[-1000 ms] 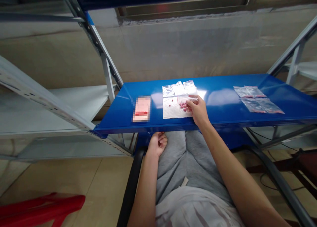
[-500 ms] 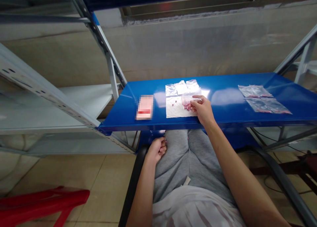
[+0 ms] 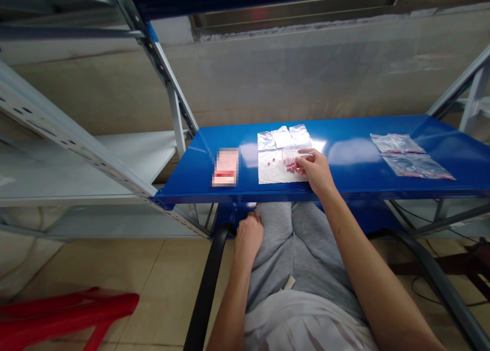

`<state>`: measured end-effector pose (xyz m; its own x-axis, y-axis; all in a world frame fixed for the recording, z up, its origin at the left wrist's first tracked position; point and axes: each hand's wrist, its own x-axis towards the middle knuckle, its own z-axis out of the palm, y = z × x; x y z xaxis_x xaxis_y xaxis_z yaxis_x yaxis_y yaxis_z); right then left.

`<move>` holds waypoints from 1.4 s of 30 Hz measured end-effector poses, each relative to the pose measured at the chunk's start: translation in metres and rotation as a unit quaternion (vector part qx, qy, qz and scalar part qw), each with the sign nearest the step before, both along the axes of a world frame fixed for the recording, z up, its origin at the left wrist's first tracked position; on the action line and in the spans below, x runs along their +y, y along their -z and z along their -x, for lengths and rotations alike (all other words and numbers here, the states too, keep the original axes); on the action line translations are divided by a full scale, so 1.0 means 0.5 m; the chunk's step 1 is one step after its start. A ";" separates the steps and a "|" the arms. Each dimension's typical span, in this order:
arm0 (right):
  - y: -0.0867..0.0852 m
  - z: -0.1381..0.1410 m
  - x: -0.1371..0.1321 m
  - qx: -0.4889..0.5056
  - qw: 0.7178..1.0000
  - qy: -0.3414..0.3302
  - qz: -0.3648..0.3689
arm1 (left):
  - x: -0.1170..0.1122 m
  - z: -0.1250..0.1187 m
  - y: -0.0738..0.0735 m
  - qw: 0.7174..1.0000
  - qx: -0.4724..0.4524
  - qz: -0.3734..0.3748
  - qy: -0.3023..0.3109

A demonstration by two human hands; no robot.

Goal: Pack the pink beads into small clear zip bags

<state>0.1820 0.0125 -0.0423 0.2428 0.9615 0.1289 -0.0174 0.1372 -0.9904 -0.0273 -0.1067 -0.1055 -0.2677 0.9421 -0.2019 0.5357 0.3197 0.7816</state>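
My right hand (image 3: pixel 316 169) pinches the edge of a small clear zip bag (image 3: pixel 290 156) that lies on a white paper sheet (image 3: pixel 271 174). Small red beads (image 3: pixel 291 167) are gathered at the bag's lower part, by my fingers; whether all are inside it I cannot tell. A few loose red beads (image 3: pixel 268 163) rest on the sheet to the left. Down by my left thigh, my left hand (image 3: pixel 249 233) is closed, back of the hand up. Its fingertips are hidden, and so is anything in them.
Flat clear bags (image 3: pixel 282 136) line the sheet's far edge. Several bags with red contents (image 3: pixel 417 164) lie to the right on the blue shelf (image 3: pixel 344 180). A blurred pink-and-white item (image 3: pixel 225 167) is at left. Black chair arms flank me; a red stool (image 3: pixel 76 310) stands lower left.
My left hand has turned over, knuckles up, and shifted slightly right along the thigh. My right hand keeps its pinch on the bag. The view has moved a little.
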 end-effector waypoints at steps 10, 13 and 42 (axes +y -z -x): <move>-0.007 -0.019 0.000 -0.039 0.999 -0.001 -0.015 | -0.023 -0.074 -0.099 0.955 0.247 0.029 0.159; -0.007 -0.022 0.003 -0.028 0.999 0.000 -0.015 | -0.021 -0.096 -0.092 0.952 0.222 -0.017 0.211; -0.027 -0.078 0.010 0.113 0.993 0.016 0.041 | 0.018 -0.170 -0.165 0.921 0.248 -0.003 0.301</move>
<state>0.2209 0.0174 -0.0289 0.2877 0.9576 -0.0116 -0.2370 0.0595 -0.9697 0.0577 -0.0978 -0.0228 0.2454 0.9505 -0.1907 0.9058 -0.1547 0.3945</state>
